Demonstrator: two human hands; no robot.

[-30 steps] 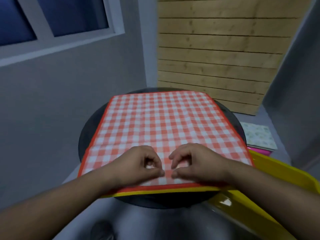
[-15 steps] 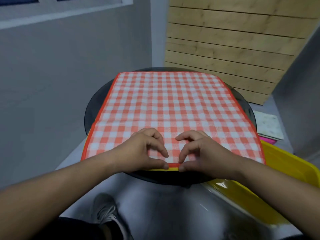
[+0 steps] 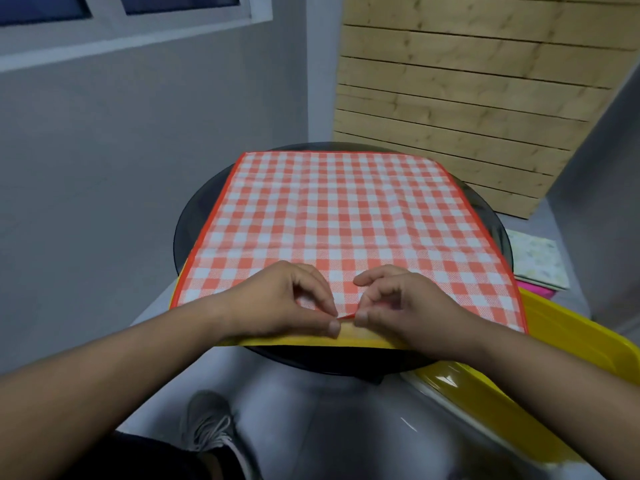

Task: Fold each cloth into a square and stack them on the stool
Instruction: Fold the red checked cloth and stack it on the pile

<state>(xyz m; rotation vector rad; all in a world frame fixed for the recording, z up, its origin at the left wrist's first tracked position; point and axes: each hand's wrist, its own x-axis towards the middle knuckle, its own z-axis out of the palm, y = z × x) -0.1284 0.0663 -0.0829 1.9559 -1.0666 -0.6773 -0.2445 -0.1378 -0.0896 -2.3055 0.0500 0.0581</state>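
Note:
A red-and-white checked cloth (image 3: 343,216) with a red border lies spread flat over a round black stool (image 3: 194,220). Under it a yellow cloth (image 3: 360,339) shows as a strip along the near edge. My left hand (image 3: 280,303) and my right hand (image 3: 405,306) meet at the middle of the checked cloth's near edge. Thumb and forefinger of each hand pinch that red border, which is lifted slightly off the yellow cloth.
A yellow plastic tub (image 3: 571,348) stands right of the stool, close to my right forearm. Beyond it, a pale patterned cloth lies on a pink one (image 3: 535,261) on the floor. Grey wall left, wooden slat panel (image 3: 450,84) behind. My shoe (image 3: 207,424) is below.
Both hands slid from resting on the cloth toward its near edge and now pinch the red border, lifting it slightly. The head camera shifted a little.

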